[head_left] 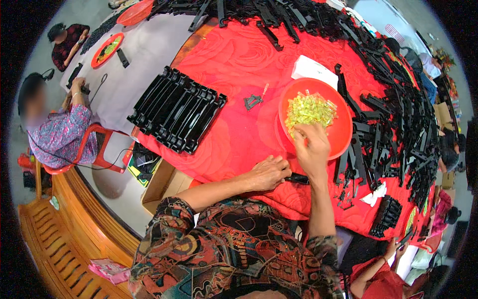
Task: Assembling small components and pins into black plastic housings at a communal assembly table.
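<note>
Black plastic part [298, 178] lies on the red cloth [234, 124], long axis left-right, gripped by the left hand [269, 172]; right hand [311, 149] pinches yellow-green pieces [309, 109] in the red bowl [343, 132]

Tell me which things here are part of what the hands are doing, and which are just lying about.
In hand:
- black plastic piece, held by left hand
- yellow-green small parts, right hand reaching in
- red bowl holding them

Lying about:
- stacked black strips
- heap of black parts
- white packet
- crumpled tissue
</note>
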Demonstrator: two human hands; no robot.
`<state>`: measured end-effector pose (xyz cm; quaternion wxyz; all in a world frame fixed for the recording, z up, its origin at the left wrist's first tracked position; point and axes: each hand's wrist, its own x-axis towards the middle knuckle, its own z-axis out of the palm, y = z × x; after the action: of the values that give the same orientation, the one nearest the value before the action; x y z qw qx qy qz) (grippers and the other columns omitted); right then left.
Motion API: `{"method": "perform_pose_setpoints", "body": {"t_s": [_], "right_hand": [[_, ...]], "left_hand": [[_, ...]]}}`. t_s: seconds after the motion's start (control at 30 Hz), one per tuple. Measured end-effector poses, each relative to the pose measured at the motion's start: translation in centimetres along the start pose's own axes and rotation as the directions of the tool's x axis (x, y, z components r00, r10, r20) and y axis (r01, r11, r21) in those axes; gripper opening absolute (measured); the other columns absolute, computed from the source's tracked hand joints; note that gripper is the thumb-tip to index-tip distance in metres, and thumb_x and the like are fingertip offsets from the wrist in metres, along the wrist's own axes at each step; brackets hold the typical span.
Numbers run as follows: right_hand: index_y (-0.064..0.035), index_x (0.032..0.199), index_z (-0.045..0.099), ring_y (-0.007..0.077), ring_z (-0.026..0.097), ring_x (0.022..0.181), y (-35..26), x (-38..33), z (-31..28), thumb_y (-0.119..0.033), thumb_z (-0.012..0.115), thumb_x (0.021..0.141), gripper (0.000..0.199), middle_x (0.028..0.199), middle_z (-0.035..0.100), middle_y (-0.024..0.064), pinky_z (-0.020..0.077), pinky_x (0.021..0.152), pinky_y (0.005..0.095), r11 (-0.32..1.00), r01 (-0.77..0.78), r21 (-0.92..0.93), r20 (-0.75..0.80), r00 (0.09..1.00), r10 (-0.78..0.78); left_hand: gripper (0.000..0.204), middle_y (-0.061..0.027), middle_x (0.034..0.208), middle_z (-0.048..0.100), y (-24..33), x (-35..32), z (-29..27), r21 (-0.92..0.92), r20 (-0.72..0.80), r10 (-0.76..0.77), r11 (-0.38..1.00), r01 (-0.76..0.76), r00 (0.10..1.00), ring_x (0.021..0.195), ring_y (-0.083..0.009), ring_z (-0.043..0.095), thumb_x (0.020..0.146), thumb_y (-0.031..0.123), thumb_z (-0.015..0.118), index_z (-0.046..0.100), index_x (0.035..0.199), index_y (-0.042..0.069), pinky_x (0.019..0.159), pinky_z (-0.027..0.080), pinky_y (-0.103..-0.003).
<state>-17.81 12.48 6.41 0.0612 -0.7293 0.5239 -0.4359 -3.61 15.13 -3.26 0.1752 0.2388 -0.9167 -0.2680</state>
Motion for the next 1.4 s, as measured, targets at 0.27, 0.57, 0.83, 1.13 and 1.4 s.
{"method": "perform_pose_setpoints", "body": {"t_s": [0.27,0.57,0.83,1.13,1.4], "right_hand": [[-0.0011,0.085,0.062,0.0267,0.062,0.083,0.4,4.0,16.1,-0.01,0.052,0.075,0.017,0.084,0.062,0.018,0.0507,0.045,0.0353,0.746,0.438,-0.502,0.55,0.827,-0.115],[-0.0039,0.089,0.065,0.0227,0.061,0.082,-0.5,4.1,17.5,-0.015,0.056,0.075,0.02,0.08,0.065,0.0108,0.0508,0.052,0.0355,0.752,0.418,-0.51,0.565,0.822,-0.075],[-0.0033,0.085,0.063,0.0242,0.063,0.074,-1.3,3.7,16.5,-0.013,0.054,0.076,0.016,0.074,0.063,0.0097,0.051,0.051,0.0378,0.907,0.253,-0.338,0.423,0.901,-0.094],[0.0026,0.093,0.056,0.0266,0.063,0.067,-4.1,2.9,9.7,-0.01,0.051,0.078,0.02,0.085,0.061,0.0182,0.0513,0.05,0.0388,0.945,0.193,-0.264,0.253,0.959,-0.125],[-0.0044,0.076,0.061,0.0321,0.061,0.068,-3.5,-12.1,-3.3,-0.019,0.062,0.079,0.015,0.073,0.061,0.0132,0.0483,0.058,0.0415,0.859,-0.455,-0.234,-0.008,0.885,0.466]], "left_hand": [[0.031,-0.0203,0.097,0.061,-1.0,0.1,1.5,-0.097,0.094,-0.081,0.991,0.09,0.992,0.095,-0.0406,0.055,0.072,0.011,0.061,0.06,0.102,0.006,0.082,0.043,-0.049],[0.041,-0.0188,0.107,0.06,-1.4,-0.8,1.5,0.076,0.155,-0.001,0.997,-0.011,0.988,0.105,-0.0377,0.052,0.067,0.009,0.061,0.059,0.108,0.005,0.088,0.041,-0.048],[0.038,-0.0209,0.105,0.06,-2.2,-0.8,1.9,0.012,0.05,0.059,0.998,-0.06,0.997,0.102,-0.0394,0.053,0.072,0.012,0.062,0.059,0.109,0.004,0.086,0.042,-0.05],[0.035,-0.0172,0.11,0.057,-3.1,-1.9,4.6,0.017,-0.137,0.027,1.0,-0.025,0.99,0.109,-0.0354,0.049,0.076,0.012,0.064,0.058,0.11,0.007,0.093,0.037,-0.047],[0.031,-0.01,0.093,0.054,2.4,-1.0,4.4,-0.046,-0.281,0.025,0.998,-0.04,0.959,0.085,-0.0303,0.049,0.067,0.007,0.062,0.059,0.098,0.008,0.068,0.038,-0.042]]}}
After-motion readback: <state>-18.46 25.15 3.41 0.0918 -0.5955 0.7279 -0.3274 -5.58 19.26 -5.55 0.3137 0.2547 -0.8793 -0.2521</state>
